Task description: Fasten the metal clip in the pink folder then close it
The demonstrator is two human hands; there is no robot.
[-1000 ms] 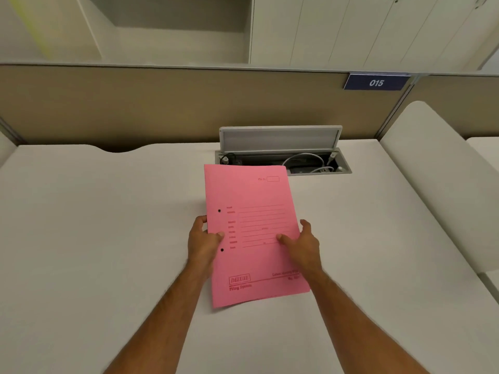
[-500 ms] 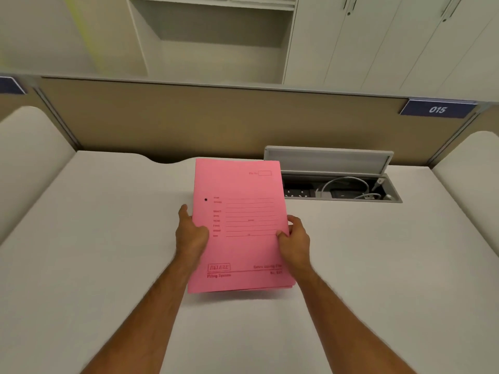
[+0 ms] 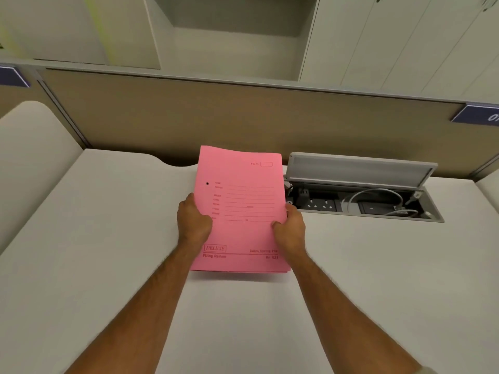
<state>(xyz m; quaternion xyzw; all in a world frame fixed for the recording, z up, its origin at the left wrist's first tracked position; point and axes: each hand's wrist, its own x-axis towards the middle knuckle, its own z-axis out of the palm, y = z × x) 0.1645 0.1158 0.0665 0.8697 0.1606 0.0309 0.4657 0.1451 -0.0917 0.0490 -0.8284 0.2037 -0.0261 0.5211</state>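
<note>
Paper-thin card made up the pink folder (image 3: 243, 209), so it looked light and bendy, likely to sag or bow if gripped at one corner only; taking it by both long edges near the middle seemed the safest hold. It sat shut, cover up, raised just off the white desk (image 3: 108, 238) at the centre of the view. At its 9 o'clock edge the left hand (image 3: 193, 222) was clamped on it, thumb over the cover; at 3 o'clock the right hand (image 3: 290, 228) pinched the other edge the same way. No metal clip showed, so whether it was fastened could not be told. The desk was smooth and bare, with an open cable tray (image 3: 364, 203) at 3 o'clock of the folder, a tan partition (image 3: 243, 117) at 12 and pale cupboards beyond.
</note>
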